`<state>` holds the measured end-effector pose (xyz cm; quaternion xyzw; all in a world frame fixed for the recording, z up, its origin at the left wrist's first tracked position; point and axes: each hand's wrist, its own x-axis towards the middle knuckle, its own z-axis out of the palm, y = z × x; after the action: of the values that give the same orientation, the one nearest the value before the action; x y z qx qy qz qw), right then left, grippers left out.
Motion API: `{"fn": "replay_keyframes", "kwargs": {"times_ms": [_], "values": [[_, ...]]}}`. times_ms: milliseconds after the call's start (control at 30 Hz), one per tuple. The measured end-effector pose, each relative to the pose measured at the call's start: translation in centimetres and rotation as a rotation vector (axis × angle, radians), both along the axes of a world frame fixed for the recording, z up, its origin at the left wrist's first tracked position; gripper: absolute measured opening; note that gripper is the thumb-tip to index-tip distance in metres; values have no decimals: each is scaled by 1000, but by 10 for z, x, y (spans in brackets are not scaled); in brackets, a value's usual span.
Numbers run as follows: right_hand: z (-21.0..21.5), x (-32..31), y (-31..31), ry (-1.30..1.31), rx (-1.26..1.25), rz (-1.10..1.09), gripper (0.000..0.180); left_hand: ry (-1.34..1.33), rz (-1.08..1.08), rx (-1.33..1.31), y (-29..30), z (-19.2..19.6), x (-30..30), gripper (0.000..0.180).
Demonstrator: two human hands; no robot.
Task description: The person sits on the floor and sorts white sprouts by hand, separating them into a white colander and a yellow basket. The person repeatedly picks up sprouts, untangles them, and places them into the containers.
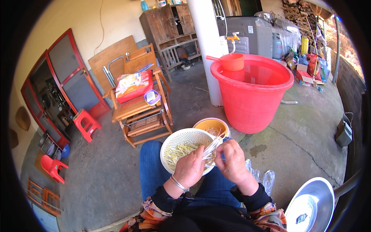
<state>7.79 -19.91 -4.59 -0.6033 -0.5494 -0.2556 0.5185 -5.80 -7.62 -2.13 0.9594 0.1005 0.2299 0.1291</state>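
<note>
Across my lap rests a white colander (pixel 184 135) with bean sprouts (pixel 179 152) in it. Above its right side my left hand (pixel 189 166) is closed round a bunch of bean sprouts, whose pale stems stick up past the fingers. My right hand (pixel 233 160) is beside that bunch, its thumb and fingers pinched together at the stems. Whatever lies between those fingertips is too small to make out. Just beyond the white colander stands a yellow-orange basket (pixel 199 123) with thin brownish scraps in it.
A big red tub (pixel 251 104) of water, with a red dipper (pixel 232 62) at its rim, stands ahead right. A metal basin (pixel 322 197) sits at the lower right, near a clear plastic bag (pixel 266 179). A wooden chair (pixel 135 112) holding packages stands ahead left, red stools (pixel 85 123) farther left.
</note>
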Motion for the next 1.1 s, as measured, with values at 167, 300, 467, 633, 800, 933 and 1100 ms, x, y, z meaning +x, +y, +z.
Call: {"fn": "replay_keyframes", "kwargs": {"times_ms": [167, 300, 467, 633, 800, 933, 1100], "values": [[-8, 10, -12, 1027, 264, 503, 2, 10, -75, -317, 12, 2, -2, 37], [-4, 25, -30, 1181, 287, 640, 5, 25, -154, -585, 17, 5, -3, 30], [8, 23, -38, 1105, 233, 639, 13, 53, -172, -642, 18, 8, -2, 28], [21, 17, -33, 544, 2, 290, 10, 63, -129, -467, 14, 11, -1, 27], [21, 17, -18, -24, -202, 75, 15, 93, -78, -306, 10, 15, -2, 26], [16, 18, -20, -85, -263, 10, 18, 80, -80, -247, 12, 15, -3, 27], [13, 21, -23, -71, -288, 20, 17, 68, -99, -244, 12, 12, -1, 26]]}}
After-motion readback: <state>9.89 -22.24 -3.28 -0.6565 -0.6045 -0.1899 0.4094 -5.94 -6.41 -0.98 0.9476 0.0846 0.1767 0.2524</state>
